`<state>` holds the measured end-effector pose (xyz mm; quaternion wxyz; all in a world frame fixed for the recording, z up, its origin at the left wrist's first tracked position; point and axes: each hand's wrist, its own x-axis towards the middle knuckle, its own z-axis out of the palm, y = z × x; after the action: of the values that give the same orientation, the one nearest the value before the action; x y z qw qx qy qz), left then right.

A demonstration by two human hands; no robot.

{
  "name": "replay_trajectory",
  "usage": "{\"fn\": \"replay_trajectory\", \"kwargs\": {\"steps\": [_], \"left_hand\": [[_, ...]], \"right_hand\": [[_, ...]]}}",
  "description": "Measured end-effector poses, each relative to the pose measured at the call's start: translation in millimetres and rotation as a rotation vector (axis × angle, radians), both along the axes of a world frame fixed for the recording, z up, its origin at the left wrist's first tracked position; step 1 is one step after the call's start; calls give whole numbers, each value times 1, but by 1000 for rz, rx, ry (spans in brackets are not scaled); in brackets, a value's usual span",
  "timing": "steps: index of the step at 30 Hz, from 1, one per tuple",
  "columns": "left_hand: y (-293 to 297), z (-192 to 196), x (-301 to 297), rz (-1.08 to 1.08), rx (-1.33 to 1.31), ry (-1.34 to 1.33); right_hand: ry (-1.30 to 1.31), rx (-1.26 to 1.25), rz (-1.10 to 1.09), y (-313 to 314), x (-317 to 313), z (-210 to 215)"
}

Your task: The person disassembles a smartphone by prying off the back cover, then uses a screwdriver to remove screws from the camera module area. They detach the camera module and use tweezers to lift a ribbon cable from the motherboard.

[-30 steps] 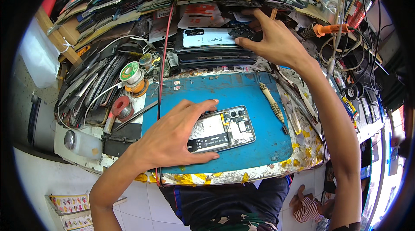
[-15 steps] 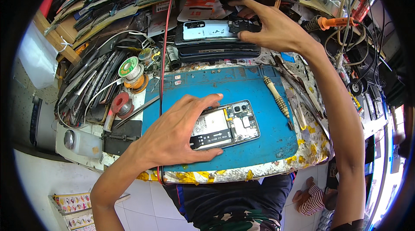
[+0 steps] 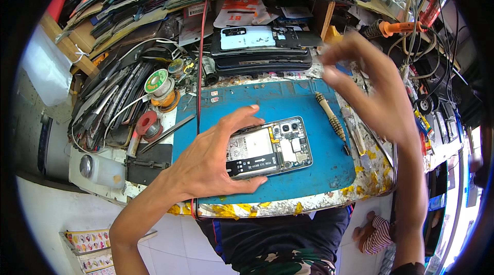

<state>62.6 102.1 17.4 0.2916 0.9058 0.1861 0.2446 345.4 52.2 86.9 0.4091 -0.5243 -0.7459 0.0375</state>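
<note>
A smartphone with its back off lies on the blue mat, its white battery, black ribbon strip, circuit board and two camera lenses showing. My left hand spans the phone's left part, thumb along the near edge and fingers along the far edge, gripping it. My right hand, blurred by motion, is raised over the mat's right side with thumb and fingers apart and nothing visible between them. Nearest to it is a screwdriver with a ridged, cream-coloured handle, lying on the mat.
Behind the blue mat stands a stack of phones, topped by a light-blue phone back and black parts. Solder spools and piled phone panels are at left. Tweezers and an orange-handled soldering iron are at right.
My right hand has left the black part on the phone stack and swung right and nearer. The part stays on the stack. My left hand keeps hold of the smartphone.
</note>
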Motion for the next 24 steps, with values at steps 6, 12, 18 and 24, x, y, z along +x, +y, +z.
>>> {"fn": "replay_trajectory", "kwargs": {"steps": [6,12,18,24], "left_hand": [[-2,5,3,-39,-96,-198],[-35,35,24,-14,-410,-377],[-80,60,34,139,-696,-365],[-134,53,7,104,-1248,-210]], "right_hand": [[800,-630,31,-112,-43,-38],[923,-587,273,-129,-109,-68],[965,-601,309,-139,-116,-79],[1274,-1050,801,-176,-71,-78]]}}
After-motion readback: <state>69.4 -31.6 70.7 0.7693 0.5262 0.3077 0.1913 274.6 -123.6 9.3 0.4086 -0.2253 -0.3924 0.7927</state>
